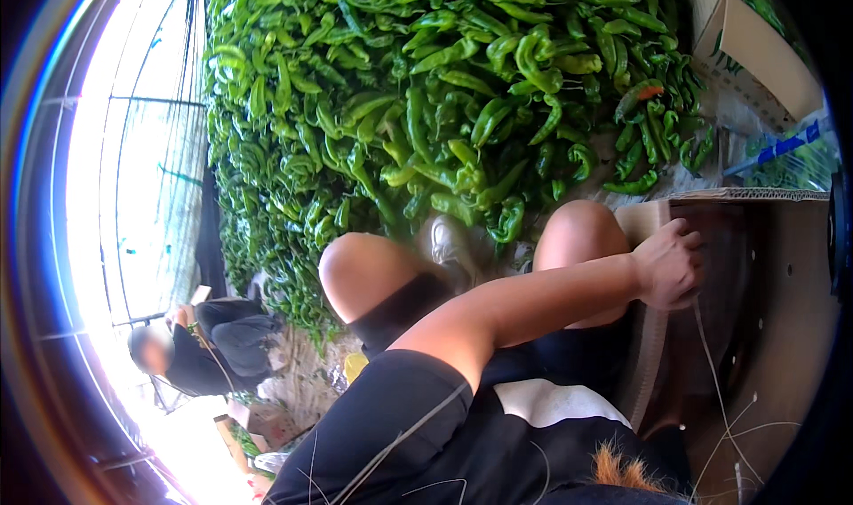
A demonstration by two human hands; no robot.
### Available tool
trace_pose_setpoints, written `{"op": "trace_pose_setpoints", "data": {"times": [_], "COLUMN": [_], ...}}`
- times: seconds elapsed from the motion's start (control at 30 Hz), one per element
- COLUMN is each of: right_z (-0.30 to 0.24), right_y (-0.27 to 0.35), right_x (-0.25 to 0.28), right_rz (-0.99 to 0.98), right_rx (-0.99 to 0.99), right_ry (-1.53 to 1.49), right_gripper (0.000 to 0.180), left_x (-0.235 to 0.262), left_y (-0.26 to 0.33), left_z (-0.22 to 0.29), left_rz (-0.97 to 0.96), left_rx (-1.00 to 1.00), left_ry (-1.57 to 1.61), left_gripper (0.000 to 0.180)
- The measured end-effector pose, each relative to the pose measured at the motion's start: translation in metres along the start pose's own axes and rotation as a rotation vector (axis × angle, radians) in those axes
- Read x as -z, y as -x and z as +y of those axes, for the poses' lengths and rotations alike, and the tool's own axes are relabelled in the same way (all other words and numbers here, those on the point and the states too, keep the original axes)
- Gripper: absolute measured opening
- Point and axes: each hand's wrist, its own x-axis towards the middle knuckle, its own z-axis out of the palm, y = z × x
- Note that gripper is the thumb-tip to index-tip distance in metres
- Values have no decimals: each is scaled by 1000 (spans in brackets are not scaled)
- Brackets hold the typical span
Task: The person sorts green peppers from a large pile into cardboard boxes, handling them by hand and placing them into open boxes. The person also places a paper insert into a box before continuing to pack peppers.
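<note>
At my far left a pale net (155,176) hangs on a frame, bright with daylight, perhaps for shade. Below it a co-worker (235,341) in dark clothes sits near the heap, close to its edge, likely so the peppers stay within reach. The green peppers (444,87) lie in a broad loose pile ahead of my knees, spilling down toward my shoe (449,247); my knees are bent, which I judge keeps me low beside them. My left arm crosses in front of me to the right, and my left hand (671,265) is at the near edge of the box (653,354), fingers curled in; whether they pinch the card or something else, I cannot tell. The box stands open close at my right side, probably for an easy reach. My right hand is out of sight. Beyond, at upper right, sits another carton (769,56), flap up
</note>
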Motion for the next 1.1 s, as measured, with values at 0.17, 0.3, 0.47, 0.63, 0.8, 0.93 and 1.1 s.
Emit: {"op": "trace_pose_setpoints", "data": {"times": [0.17,0.3,0.47,0.63,0.8,0.93,1.1], "right_z": [-80,-144,-182,-195,-291,-388,-353], "right_y": [-5,-8,-15,-58,-93,-123,-190], "right_x": [-9,-48,-88,-94,-72,-178,-354], "right_rz": [-194,-268,-185,-88,-342,-429,-863], "right_rx": [151,147,229,64,191,444,719], "right_ry": [-7,181,423,507,1110,709,777], "right_gripper": [69,58,43,41,28,27,27], "left_x": [22,166,260,186,96,37,14], "left_y": [36,113,290,422,420,380,350], "left_z": [-6,-66,-126,-177,-225,-270,-271], "left_rz": [396,-208,44,-18,21,-115,-31], "left_rx": [-164,55,735,927,869,772,814], "left_ry": [-63,-452,-276,-120,-158,-229,-203], "left_gripper": [19,17,22,20,39,39,37]}}
